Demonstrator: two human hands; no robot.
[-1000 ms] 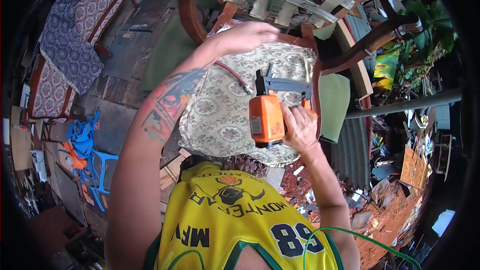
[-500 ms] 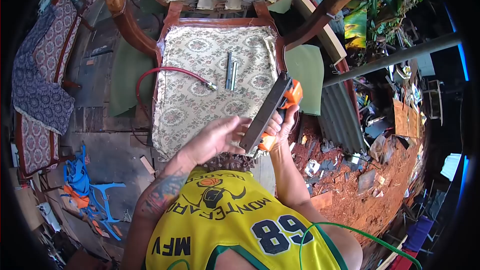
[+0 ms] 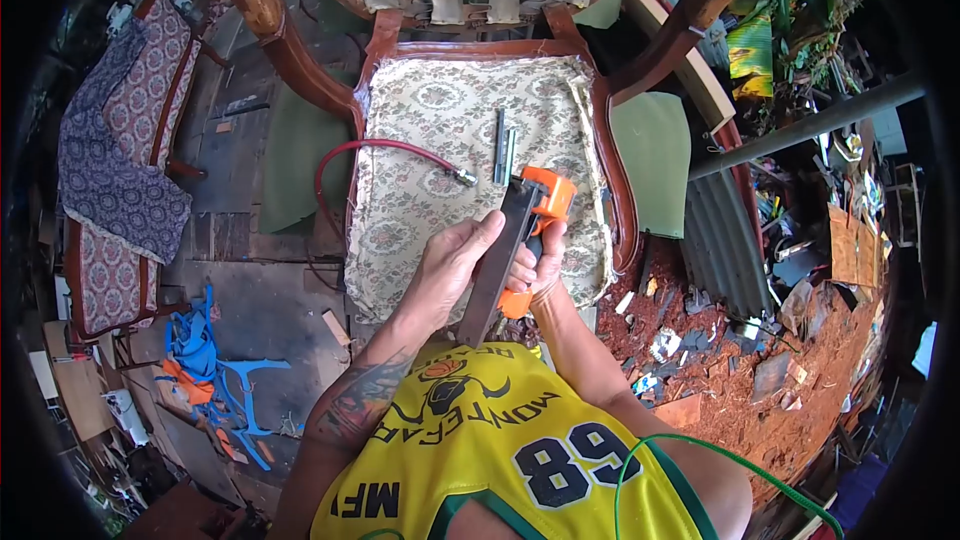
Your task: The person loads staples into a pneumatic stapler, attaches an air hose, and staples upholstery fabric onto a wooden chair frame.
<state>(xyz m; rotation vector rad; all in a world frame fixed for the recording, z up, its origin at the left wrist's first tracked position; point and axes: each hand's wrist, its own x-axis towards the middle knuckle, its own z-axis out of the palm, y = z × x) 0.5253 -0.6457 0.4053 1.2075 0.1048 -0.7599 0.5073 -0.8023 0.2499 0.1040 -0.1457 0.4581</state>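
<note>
**Staple gun (image 3: pixel 511 245) held in two hands over the near edge of the armchair seat (image 3: pixel 420 230)**

Through my remote feed, the wooden armchair (image 3: pixel 622 195) takes up the middle, cream floral fabric (image 3: pixel 400 275) covering its seat. The staple gun slants over the near edge, long dark magazine (image 3: pixel 493 290) facing my camera. I see the right hand (image 3: pixel 541 265) with its fingers curled around the handle, apparently bearing the weight. The left hand (image 3: pixel 450 260) sits at the magazine's left side, thumb alongside it; its other fingers are mostly hidden behind, so I cannot tell whether they pinch it. I take this two-sided hold as steadying the tool at that tilt. The red air hose (image 3: pixel 385 143) crosses the left edge, its metal coupling (image 3: pixel 466 178) lying free near the seat's middle, probably to stay handy. Just beyond, right of middle, two thin metal strips (image 3: pixel 505 152), perhaps staple sticks, lie flat, likely for easy reach.
</note>
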